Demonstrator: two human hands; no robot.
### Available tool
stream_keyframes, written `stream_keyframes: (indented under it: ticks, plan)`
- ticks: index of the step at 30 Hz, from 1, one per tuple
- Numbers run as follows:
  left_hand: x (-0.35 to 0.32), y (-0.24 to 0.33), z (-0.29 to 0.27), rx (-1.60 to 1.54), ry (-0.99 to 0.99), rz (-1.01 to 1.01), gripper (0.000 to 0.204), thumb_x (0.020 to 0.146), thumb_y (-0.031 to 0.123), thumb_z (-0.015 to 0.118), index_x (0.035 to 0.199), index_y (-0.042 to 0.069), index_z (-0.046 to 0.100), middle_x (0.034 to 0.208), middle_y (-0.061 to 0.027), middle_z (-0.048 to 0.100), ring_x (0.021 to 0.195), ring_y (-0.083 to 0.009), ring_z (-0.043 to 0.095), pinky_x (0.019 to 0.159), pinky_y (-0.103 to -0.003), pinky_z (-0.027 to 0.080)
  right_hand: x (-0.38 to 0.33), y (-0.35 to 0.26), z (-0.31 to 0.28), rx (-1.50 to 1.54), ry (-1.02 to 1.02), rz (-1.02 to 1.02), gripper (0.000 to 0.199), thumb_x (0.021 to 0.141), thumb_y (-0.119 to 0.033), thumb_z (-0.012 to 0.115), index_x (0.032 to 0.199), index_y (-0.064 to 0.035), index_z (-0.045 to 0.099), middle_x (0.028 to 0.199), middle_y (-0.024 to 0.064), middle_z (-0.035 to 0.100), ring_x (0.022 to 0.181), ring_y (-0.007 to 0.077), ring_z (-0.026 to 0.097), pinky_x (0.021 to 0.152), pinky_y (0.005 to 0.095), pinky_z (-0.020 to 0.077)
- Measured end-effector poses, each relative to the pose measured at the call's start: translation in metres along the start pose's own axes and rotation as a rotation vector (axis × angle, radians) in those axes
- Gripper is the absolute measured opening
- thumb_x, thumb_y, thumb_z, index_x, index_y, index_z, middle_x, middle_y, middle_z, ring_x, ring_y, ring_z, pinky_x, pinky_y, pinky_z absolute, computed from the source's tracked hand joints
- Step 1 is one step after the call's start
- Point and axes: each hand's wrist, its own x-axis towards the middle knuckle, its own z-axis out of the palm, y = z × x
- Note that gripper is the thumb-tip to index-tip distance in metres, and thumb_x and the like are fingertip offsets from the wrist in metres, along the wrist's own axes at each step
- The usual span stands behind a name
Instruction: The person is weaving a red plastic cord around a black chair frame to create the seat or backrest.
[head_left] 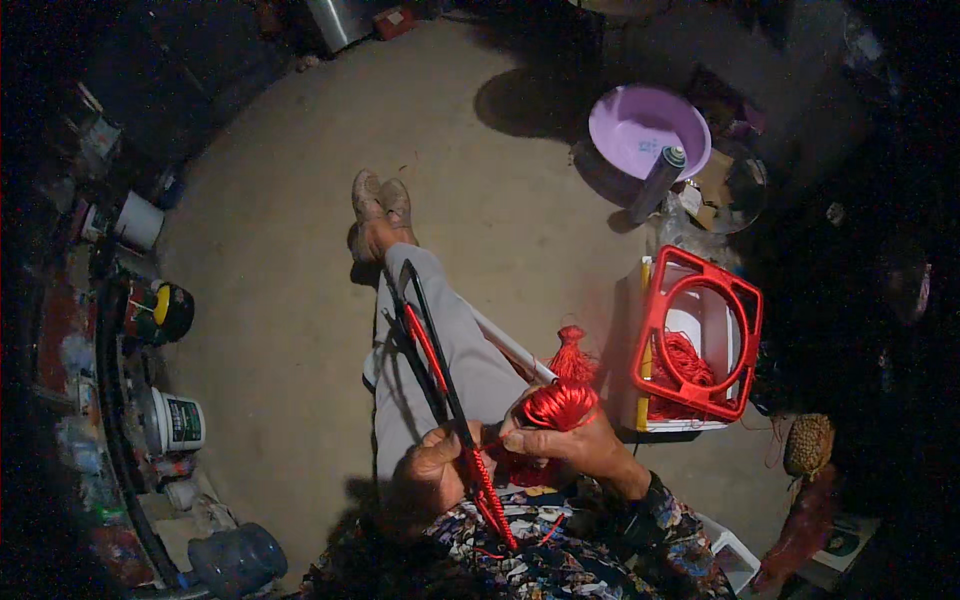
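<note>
Purple basin, grey can, perhaps buckets

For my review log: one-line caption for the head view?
Seated person's left hand grips a black hoop partly wrapped in red cord; right hand holds the cord bundle.

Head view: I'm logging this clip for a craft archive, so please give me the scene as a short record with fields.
Setting: dim room, bare concrete floor
Left hand: grips a thin black curved rod partly wrapped in red cord
Right hand: holds a shiny red cord bundle
Beside right hand: red plastic square frame with ring on a white box holding red cord
Farther off: lilac plastic basin
</note>
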Motion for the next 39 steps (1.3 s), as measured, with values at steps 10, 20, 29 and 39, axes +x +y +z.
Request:
stream_keyframes:
  ticks: [10,20,29,39]
  plan:
    - [0.001,0.001,0.012,0.01,0.069,0.002,0.024,0.081,0.027,0.066,0.089,0.009,0.052,0.071,-0.0095,0.056,0.064,-0.0246,0.056,0.058,-0.041,0.047,0.001,0.0,-0.004,0.005,0.007,-0.035,0.018,0.079,-0.019,0.07,0.078,-0.0031,0.063,0.062,-0.0029,0.056,0.053,0.0059,0.049,0.047,0.023,0.0391]
    - [0.008,-0.005,0.004,-0.013,0.075,0.003,0.029,0.084,0.028,0.061,0.096,0.002,0.056,0.075,-0.0106,0.058,0.069,-0.0249,0.058,0.064,-0.037,0.048,-0.005,0.013,-0.014,0.018,0.054,0.068,0.016,0.076,-0.015,0.07,0.078,-0.0021,0.062,0.064,-0.0011,0.057,0.055,0.0066,0.05,0.049,0.0232,0.0398]
    - [0.014,-0.009,-0.001,-0.041,-0.028,0.02,0.024,0.087,0.024,0.057,0.097,0.002,0.059,0.088,-0.0099,0.064,0.079,-0.0193,0.062,0.066,-0.034,0.05,-0.004,0.039,-0.019,0.389,0.184,0.17,0.023,0.083,-0.023,0.064,0.091,-0.0046,0.053,0.058,-0.0044,0.042,0.048,0.0077,0.041,0.05,0.0213,0.0382]
    - [0.014,-0.007,-0.001,-0.129,-0.019,0.004,0.02,0.088,0.022,0.057,0.098,0.005,0.059,0.091,-0.0062,0.065,0.077,-0.0169,0.062,0.056,-0.032,0.05,-0.03,0.076,-0.019,0.601,0.221,0.529,0.035,0.092,-0.025,0.047,0.12,-0.004,0.049,0.111,0.0091,0.058,0.104,0.0212,0.056,0.091,0.0367,0.0466]
